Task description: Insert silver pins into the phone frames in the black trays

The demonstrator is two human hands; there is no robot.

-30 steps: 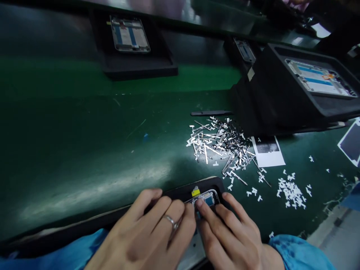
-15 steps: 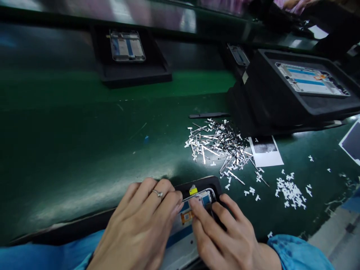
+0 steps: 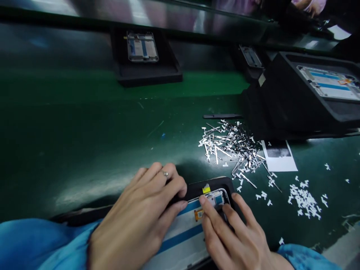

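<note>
A tablet-like device (image 3: 180, 221), with a silvery back and blue strips, lies in a black foam tray (image 3: 225, 182) at the bottom centre. Over the tray's far edge my left hand (image 3: 137, 210), a ring on one finger, is curled, its thumb against the device's rim; its fingertips are partly hidden. The index finger of my right hand (image 3: 236, 232) presses near the device's upper edge, beside an orange flex piece (image 3: 198, 215). Its other fingers spread across the tray's right corner, and its thumb is hidden. A yellow tab (image 3: 206, 189) sticks out at the rim.
Beyond the hands lie a pile of thin metallic strips (image 3: 239, 146), black tweezers (image 3: 222, 116), a printed white sheet (image 3: 281, 163) and small white pieces (image 3: 305, 198). Stacked foam trays (image 3: 287, 101) hold another device at right. Another tray (image 3: 149, 77) sits further back. A co-worker's hand (image 3: 315, 7) shows top right.
My left hand has drawn back leftward from the yellow tab, its thumb parting from the index finger. My right index finger stays on the device. The whole view has shifted slightly.
</note>
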